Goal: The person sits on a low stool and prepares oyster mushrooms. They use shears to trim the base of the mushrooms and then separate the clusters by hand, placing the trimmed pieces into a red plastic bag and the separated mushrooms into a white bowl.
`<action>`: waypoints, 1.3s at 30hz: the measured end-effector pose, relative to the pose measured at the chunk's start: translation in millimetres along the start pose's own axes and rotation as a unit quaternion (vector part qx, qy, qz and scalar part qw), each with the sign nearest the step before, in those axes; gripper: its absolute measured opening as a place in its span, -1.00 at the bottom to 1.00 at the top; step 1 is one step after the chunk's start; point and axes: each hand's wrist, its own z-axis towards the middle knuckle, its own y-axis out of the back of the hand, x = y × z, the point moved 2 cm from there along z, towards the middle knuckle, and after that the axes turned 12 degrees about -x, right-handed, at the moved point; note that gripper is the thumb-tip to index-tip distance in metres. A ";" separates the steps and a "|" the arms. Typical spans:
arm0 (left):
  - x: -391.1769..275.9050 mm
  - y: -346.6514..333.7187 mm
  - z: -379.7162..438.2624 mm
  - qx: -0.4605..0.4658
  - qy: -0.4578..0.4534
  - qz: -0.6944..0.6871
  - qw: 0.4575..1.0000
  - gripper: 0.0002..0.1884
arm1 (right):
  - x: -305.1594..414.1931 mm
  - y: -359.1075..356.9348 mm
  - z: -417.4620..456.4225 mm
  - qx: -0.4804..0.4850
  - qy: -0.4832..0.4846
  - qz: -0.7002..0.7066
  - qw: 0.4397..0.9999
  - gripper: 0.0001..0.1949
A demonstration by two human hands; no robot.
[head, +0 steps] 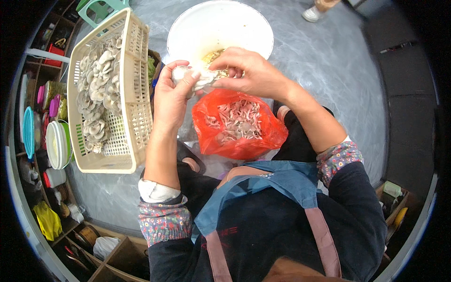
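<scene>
My left hand (176, 88) is closed around a cluster of pale oyster mushrooms (204, 80), caps toward the palm. At the cluster's right end, the fingers of my right hand (243, 70) are bent close to its base; whether they pinch a piece cannot be told. Below both hands a red plastic bag (236, 149) stands open, with torn mushroom strips (243, 118) inside. A large white basin (220, 21) lies beyond the hands, with some yellowish matter at its near side. To the left, a cream plastic basket (135, 141) holds many whole grey oyster mushrooms (102, 81).
A green plastic stool (102, 10) is behind the basket. Wooden shelves (116, 253) with tubs and bags run along the left and lower left. Another person's shoe (312, 14) is on the grey floor at the top right. A box with greens (152, 68) stands beside the basket.
</scene>
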 end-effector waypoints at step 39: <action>-3.4 1.6 8.7 0.078 -0.019 -0.176 0.981 -0.55 | -106.2 15.1 31.1 -0.155 -0.094 -0.243 0.953 -0.86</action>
